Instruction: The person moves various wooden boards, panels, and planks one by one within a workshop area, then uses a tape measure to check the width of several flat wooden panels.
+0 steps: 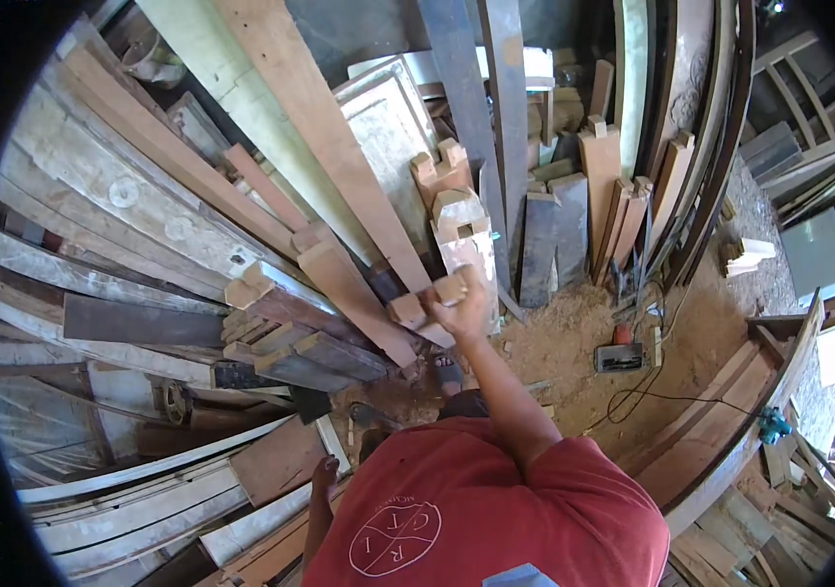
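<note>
My right hand [461, 311] reaches forward, its fingers wrapped round a short reddish-brown wood block [452, 288] among the upright timber. A second block end [406, 312] shows just left of the hand; I cannot tell whether it is part of the same piece. Right behind stands a pale, worn post [464, 231] with a square notch in its top. Low at my left side hangs my left hand [325, 474], small and partly shaded, with its fingers loosely apart and nothing seen in them. It is near a brown panel [281, 457].
Long boards [339, 137] lean ahead, and stacked planks [109, 196] fill the left. On the sawdust-covered floor [564, 342] lies a dark tool [621, 354] with a cord. A teal tool [774, 425] rests on a wooden frame [721, 430] at right.
</note>
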`<state>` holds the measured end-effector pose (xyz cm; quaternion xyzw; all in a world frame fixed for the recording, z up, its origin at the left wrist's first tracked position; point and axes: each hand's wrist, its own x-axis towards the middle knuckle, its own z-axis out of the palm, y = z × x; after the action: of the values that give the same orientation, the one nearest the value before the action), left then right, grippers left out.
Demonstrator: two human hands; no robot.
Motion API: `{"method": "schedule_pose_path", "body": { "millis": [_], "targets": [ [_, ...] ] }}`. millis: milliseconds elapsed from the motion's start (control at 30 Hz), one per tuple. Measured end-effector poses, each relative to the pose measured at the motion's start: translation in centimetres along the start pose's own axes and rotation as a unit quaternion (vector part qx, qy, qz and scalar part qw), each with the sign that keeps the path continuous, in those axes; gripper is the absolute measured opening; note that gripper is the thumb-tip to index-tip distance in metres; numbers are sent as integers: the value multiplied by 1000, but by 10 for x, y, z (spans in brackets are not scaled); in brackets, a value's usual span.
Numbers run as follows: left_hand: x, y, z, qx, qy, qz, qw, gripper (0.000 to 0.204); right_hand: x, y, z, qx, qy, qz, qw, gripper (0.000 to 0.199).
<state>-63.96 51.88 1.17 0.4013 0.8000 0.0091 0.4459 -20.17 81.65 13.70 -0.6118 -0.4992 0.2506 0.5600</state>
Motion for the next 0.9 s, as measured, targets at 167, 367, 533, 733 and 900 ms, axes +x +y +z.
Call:
{"method": "schedule_pose_path", "body": {
  "millis": [167, 367, 533, 733, 900],
  "targets": [
    [24, -43, 5, -13, 4, 35, 999, 37, 0, -1, -58, 24, 73, -21, 997, 26],
    [15, -13, -8, 24, -14, 9, 1000, 37, 47, -47, -121, 53, 160, -99, 981, 25],
    [12, -16, -10, -38, -2, 1, 999, 36, 99, -62, -159, 5, 192, -96, 977, 23],
    [3, 7, -8, 46, -1, 13, 999, 37, 154, -51, -188, -133, 254, -136, 948, 24],
    [2, 8, -13, 15, -21, -1, 1000, 39, 195, -41, -197, -148, 269, -108, 945, 29]
  ]
}}
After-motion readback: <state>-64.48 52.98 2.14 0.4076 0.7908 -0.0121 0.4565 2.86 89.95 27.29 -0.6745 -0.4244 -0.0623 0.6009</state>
